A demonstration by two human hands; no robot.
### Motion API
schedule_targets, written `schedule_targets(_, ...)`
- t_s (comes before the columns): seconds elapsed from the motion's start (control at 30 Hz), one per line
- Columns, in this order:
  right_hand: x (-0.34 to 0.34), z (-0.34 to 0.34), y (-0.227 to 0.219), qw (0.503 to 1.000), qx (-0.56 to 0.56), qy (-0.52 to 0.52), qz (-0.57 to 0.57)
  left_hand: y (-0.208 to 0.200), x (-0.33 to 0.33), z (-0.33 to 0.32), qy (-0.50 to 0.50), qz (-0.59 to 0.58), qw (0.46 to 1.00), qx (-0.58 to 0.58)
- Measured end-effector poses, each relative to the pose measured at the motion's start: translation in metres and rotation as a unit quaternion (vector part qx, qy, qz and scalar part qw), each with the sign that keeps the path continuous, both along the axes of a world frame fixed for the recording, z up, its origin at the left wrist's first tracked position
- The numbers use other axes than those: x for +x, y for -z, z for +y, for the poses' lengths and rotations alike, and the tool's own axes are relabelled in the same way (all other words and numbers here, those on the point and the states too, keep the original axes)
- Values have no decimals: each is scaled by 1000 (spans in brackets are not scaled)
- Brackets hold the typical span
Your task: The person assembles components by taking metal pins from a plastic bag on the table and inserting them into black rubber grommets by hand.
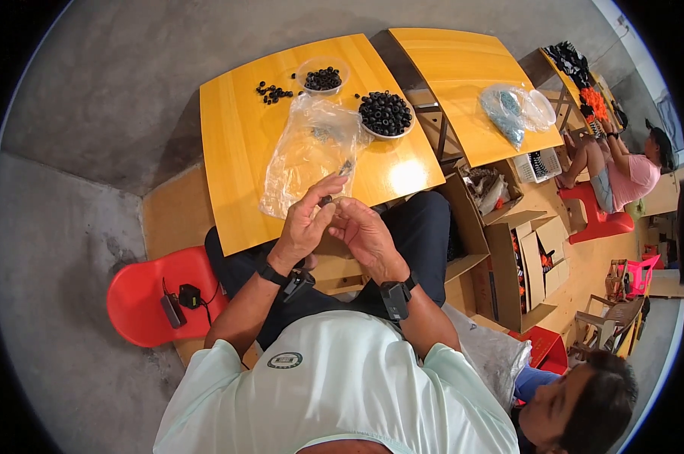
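Small dark part (326,201): pinched between fingertips of left hand (309,219), held above the lap at the near table edge. Right hand (366,234) just beside it, fingers curled toward the part. Shape too small to tell.

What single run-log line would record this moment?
left hand: pinching small dark part | right hand: touching the part, fingers curled | table: clear plastic bag, two bowls of black rings

Red chair (141,291), cardboard boxes (519,253)
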State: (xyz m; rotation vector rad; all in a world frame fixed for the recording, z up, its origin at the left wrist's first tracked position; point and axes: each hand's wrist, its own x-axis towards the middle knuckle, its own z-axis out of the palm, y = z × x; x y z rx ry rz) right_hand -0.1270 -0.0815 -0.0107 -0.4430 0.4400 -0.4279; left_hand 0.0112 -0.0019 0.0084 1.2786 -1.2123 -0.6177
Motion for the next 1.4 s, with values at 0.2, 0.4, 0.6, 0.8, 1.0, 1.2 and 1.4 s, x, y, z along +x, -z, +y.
schedule_targets(0.2, 0, -2, 8, 999, 31, -7, -20, 9, 7, 1, 14, -111, 994, 1)
schedule_targets(0.4, -2, -4, 12, 999, 27, -2, -43, -5, 1, 7, -28, -54, 998, 7)
schedule_targets(0.6, -2, 0, 7, 999, -4, -17, -32, -11, 5, 6, -49, -94, 994, -12)
schedule_targets(0.8, -3, 6, 8, 1000, -23, 4, -18, -11, 0, 8, -75, -104, 992, 5)
schedule_targets(1.0, -6, 6, 8, 995, -76, 59, 13, -20, 1, 6, -108, -85, 990, -10)
schedule_targets(1.2, -8, 4, 10, 998, -53, 38, -24, -18, 1, 9, -73, -70, 995, 14)
schedule_targets(1.4, -9, 6, 8, 997, -61, 49, -21, -18, 1, 10, -87, -107, 990, 17)
